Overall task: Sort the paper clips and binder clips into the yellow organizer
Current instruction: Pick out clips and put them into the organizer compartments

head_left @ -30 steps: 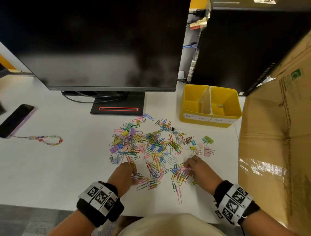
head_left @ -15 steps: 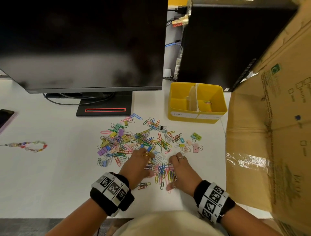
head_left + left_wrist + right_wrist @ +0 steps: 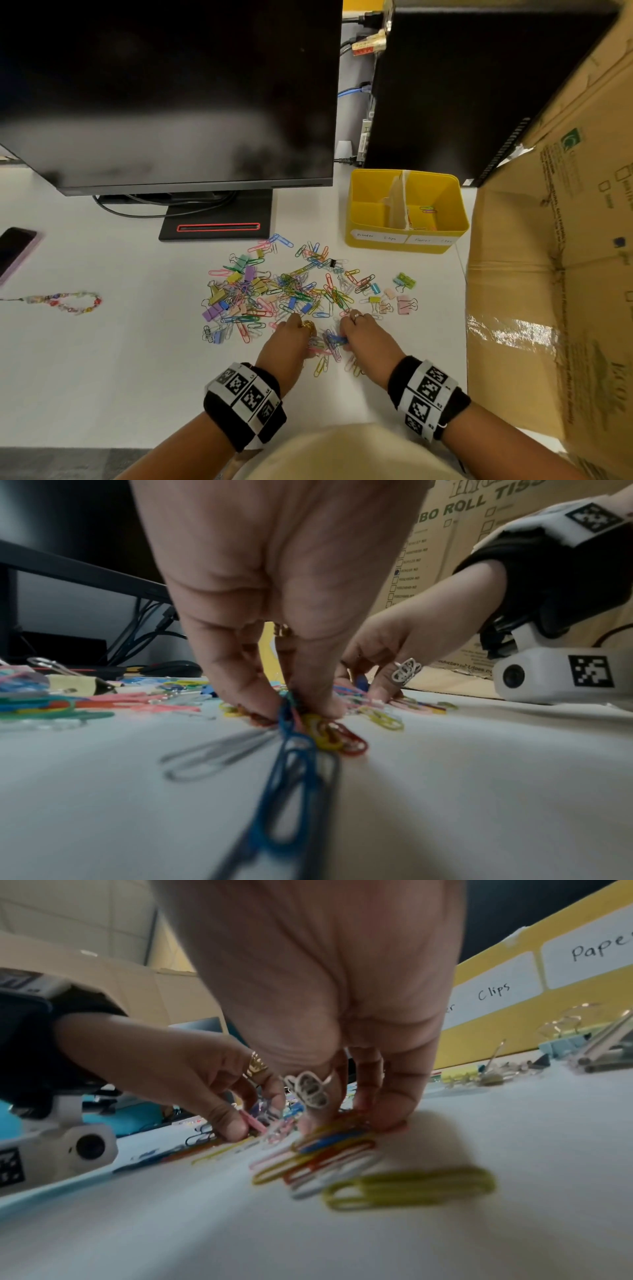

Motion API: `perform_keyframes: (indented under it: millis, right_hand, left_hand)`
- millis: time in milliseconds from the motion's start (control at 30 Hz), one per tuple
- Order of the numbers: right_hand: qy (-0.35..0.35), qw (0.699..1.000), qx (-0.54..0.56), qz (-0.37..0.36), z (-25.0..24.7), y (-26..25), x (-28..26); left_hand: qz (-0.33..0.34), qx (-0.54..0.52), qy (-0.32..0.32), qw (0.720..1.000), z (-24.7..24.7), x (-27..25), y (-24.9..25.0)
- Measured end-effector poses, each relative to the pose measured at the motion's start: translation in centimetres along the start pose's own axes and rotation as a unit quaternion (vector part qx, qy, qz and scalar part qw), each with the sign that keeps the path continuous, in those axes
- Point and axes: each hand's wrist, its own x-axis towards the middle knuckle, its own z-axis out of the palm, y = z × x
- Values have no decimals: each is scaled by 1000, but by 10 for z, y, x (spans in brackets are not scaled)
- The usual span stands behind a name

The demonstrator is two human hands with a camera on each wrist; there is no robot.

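A heap of coloured paper clips and binder clips (image 3: 301, 291) lies on the white desk. My left hand (image 3: 291, 339) sits at the heap's near edge; in the left wrist view its thumb and fingers pinch a bunch of paper clips (image 3: 308, 731) against the desk. My right hand (image 3: 361, 337), close beside it, pinches another bunch of paper clips (image 3: 329, 1148) the same way. The yellow organizer (image 3: 445, 192) stands behind the heap on the right, with a divider and two labels. A few paper clips (image 3: 427, 209) lie in its right compartment. Loose pink binder clips (image 3: 406, 303) lie at the right.
A black monitor (image 3: 171, 85) on its stand (image 3: 219, 222) fills the back. A black computer tower (image 3: 462, 85) stands behind the organizer. A large cardboard box (image 3: 555, 274) walls the right side. A phone (image 3: 13, 250) and a bead strap (image 3: 65, 301) lie far left.
Both hands have drawn closer together at the heap's near edge, gathering paper clips between them. The head view has shifted right.
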Motion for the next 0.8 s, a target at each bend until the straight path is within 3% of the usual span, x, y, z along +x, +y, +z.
perform_keyframes:
  millis: [233, 333, 400, 467, 567, 700, 800]
  right_hand:
    - [10, 1000, -2, 0, 5, 26, -1]
    - [-3, 992, 122, 18, -5, 35, -3]
    - [27, 972, 230, 48, -19, 44, -7]
    - [62, 954, 286, 70, -41, 55, -7]
    - [157, 898, 400, 89, -82, 80, 1]
    - [347, 854, 360, 144, -142, 117, 28]
    - [384, 832, 338, 215, -169, 140, 51]
  left_hand:
    - [8, -34, 9, 999, -23, 13, 1]
    - [8, -93, 19, 995, -42, 17, 6]
    - [21, -150, 23, 988, -61, 23, 17]
    - [45, -199, 38, 978, -85, 35, 34]
    - [87, -243, 73, 963, -121, 66, 72]
    - [125, -288, 136, 940, -153, 118, 138]
    - [86, -277, 154, 945, -158, 156, 173]
